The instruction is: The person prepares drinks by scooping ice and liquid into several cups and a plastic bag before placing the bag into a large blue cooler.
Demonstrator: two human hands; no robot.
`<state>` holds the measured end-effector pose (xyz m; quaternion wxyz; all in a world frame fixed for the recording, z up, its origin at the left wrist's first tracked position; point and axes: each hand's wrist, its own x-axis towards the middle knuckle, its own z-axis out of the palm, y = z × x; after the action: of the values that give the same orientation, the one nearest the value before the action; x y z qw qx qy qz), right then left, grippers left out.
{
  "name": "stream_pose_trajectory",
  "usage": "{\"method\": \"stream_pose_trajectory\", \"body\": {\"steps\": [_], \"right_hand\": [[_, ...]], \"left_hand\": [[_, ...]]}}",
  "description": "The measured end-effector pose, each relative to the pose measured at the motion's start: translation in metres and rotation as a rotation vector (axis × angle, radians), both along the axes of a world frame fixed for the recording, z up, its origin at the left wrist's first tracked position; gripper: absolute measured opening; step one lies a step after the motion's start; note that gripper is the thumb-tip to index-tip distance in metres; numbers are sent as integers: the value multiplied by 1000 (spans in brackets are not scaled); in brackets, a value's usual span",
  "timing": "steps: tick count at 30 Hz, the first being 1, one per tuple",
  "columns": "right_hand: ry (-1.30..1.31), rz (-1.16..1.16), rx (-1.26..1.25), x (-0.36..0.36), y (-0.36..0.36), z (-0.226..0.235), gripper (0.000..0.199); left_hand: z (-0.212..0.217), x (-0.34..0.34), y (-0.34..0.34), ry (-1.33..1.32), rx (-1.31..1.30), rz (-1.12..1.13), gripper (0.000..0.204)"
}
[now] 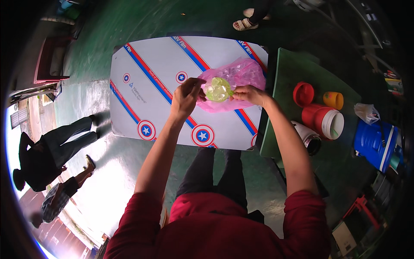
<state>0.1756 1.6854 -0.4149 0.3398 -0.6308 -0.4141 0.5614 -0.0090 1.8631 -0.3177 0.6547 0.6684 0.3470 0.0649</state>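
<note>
A pale yellow-green, see-through piece (218, 90), rounded and with shiny facets, is between my hands above the table; its exact kind I cannot make out. My left hand (186, 97) is closed beside its left edge, fingertips pinched together. On the other side, my right hand (249, 95) pinches its right edge between thumb and fingers. Beneath and behind it a crumpled pink plastic bag (248, 71) lies on the table, with clear, shiny shapes showing inside.
A film-covered white table (159, 54) stands before me. On the green table (286, 71) at right are a red jug (312, 116), a red lid (303, 94), a yellow cup (333, 100) and a dark-mouthed container (311, 142). A blue cooler (373, 144) stands farther right. People stand at left.
</note>
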Motion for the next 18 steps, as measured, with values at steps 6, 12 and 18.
{"method": "stream_pose_trajectory", "body": {"steps": [6,12,18], "right_hand": [[104,-201,-18,1,-31,36,27],[113,-322,93,-5,-59,55,28],[73,-444,79,-11,-88,95,30]], "left_hand": [[-28,-22,-7,53,38,118,21],[-29,-19,-21,145,194,149,25],[2,7,-40,95,968,175,26]]}}
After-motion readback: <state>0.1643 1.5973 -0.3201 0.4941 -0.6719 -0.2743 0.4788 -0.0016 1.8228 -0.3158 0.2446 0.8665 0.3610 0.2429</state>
